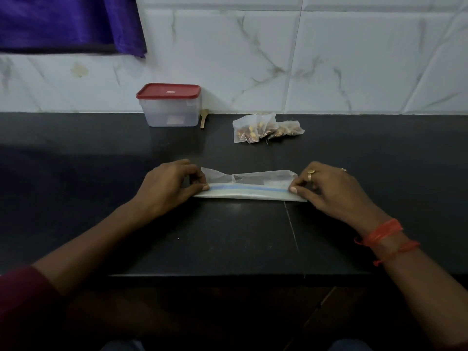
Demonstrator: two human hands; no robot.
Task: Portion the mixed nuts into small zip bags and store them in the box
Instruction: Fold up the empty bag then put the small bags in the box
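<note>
A purple cloth (68, 21) hangs on the wall up and to the left of the box (169, 110). The box stands at the back of the black counter (76, 188), against the tiled wall, with its red lid (168, 91) on. A wooden spoon (203, 119) lies just beside the box on its right.

Nearer than the box and slightly right of it, the left hand (169, 186) has its fingers curled and pinches the left end of the zip bag (249, 186) at the blue strip. The zip bag lies flat on the counter, stretched between both hands; it looks empty, though the dim light leaves that unsure.

Right of the box, near the wall, the small bags (266, 127) lie in a pile with nuts inside.

Farthest right of the box, the right hand (329, 191) pinches the other end of the zip bag with thumb and curled fingers. It wears a ring (311, 173), and a red thread (382, 233) circles the wrist.
</note>
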